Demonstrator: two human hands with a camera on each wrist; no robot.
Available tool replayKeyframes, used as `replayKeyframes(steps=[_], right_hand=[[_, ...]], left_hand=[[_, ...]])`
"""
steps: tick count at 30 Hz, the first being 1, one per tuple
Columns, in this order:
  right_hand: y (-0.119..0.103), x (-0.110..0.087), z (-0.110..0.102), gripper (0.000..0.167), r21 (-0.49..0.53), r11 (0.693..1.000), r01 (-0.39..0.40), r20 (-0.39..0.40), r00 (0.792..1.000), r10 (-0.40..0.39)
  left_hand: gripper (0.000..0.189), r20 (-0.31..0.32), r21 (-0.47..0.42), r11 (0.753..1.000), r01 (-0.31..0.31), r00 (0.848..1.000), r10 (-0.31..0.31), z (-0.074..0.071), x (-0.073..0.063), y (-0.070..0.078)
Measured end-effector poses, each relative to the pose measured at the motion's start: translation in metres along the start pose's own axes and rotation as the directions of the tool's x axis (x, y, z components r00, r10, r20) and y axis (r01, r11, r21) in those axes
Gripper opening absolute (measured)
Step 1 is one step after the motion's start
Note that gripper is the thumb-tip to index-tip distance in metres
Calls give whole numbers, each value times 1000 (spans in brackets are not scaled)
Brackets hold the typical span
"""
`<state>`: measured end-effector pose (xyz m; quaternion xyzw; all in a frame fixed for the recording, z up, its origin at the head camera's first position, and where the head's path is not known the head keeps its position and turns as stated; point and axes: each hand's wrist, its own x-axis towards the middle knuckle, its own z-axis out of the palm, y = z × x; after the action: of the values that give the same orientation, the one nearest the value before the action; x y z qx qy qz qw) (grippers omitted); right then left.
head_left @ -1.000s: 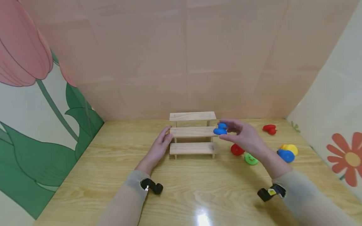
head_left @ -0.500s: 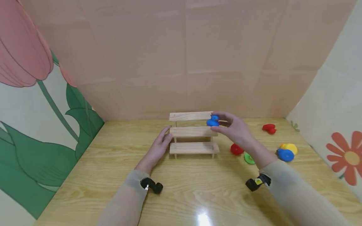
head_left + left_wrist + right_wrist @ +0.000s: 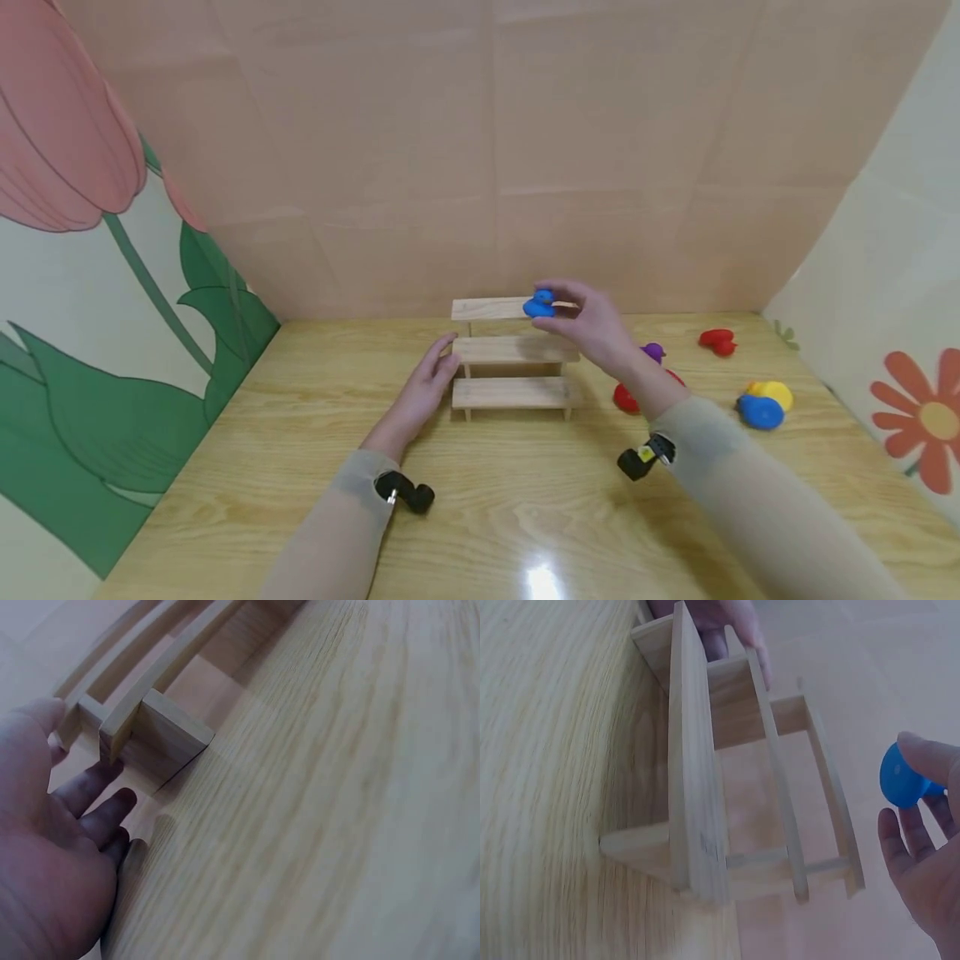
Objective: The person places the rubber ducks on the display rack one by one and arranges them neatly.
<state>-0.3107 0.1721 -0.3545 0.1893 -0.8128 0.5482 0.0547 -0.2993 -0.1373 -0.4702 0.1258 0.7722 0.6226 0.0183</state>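
A three-tier wooden display stand [image 3: 516, 350] sits mid-table near the back wall. My left hand [image 3: 424, 385] rests at its left end. In the left wrist view, the thumb of the left hand [image 3: 52, 847] meets an end of the stand and the other fingers are loosely bent beside it. A blue toy duck [image 3: 539, 304] is pinched between the thumb and fingers of my right hand [image 3: 596, 327], in front of the top tier's right part. In the right wrist view, the duck [image 3: 901, 777] hangs apart from the stand [image 3: 697, 757], its flat round base showing.
Right of the stand, partly behind the right forearm, are a red toy [image 3: 626, 398] and a purple duck [image 3: 653, 352]. Farther right lie a red duck [image 3: 718, 342], a yellow toy [image 3: 772, 393] and another blue toy [image 3: 761, 412]. A beige wall [image 3: 360, 167] rises behind the table.
My right hand has carried the blue duck left and upward, from beside the middle tier to the top tier. The purple duck has come into view and the green toy is now hidden. My left hand stays put.
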Motion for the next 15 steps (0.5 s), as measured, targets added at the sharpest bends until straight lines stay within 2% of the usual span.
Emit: replayKeyframes(steps=[9, 15], right_hand=[[3, 20, 17, 53, 13, 999, 30, -18, 999, -30], [7, 34, 32, 53, 16, 999, 32, -25, 999, -32]], left_hand=[[60, -8, 21, 1000, -23, 1000, 24, 5, 2, -1], [61, -9, 23, 1000, -18, 1000, 18, 6, 1, -2]])
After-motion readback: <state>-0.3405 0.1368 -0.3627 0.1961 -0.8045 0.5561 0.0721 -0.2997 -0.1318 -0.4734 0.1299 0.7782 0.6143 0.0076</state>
